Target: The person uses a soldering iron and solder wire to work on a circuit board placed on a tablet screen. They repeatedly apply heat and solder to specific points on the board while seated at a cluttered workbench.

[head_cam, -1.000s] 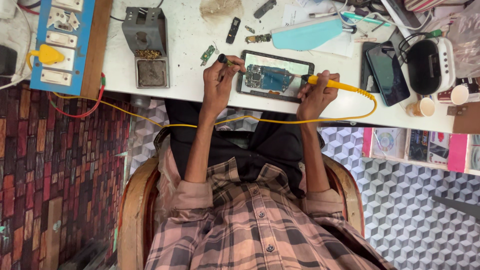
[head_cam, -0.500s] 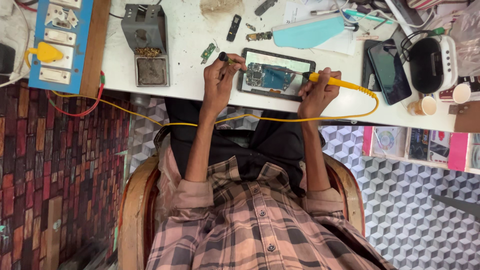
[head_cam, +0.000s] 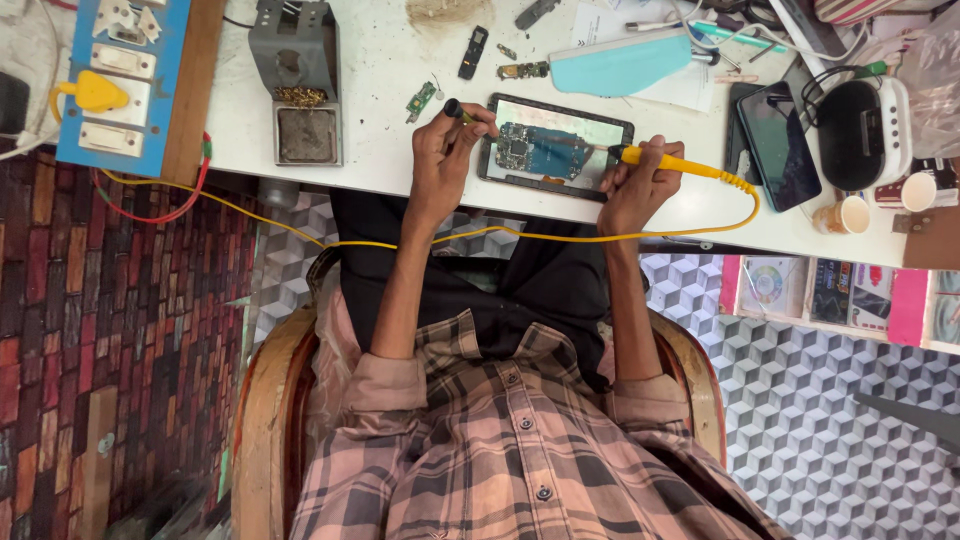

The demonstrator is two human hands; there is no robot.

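Observation:
An opened phone (head_cam: 553,148) with its blue circuit board exposed lies on the white bench (head_cam: 390,150) in front of me. My right hand (head_cam: 636,185) grips a yellow soldering iron (head_cam: 668,163), its tip at the phone's right edge. My left hand (head_cam: 445,140) pinches a small dark tool (head_cam: 458,110) at the phone's left edge. The iron's yellow cable (head_cam: 480,238) runs across my lap to the left.
A grey soldering stand with brass wool (head_cam: 297,80) sits left of the phone. A blue switchboard with a yellow plug (head_cam: 105,85) is at far left. A dark phone (head_cam: 778,130), a black-and-white device (head_cam: 862,125), paper cups (head_cam: 850,213) and a teal cover (head_cam: 620,65) lie right.
Both hands stay on the opened phone; the view has shifted slightly. No visible change in grip.

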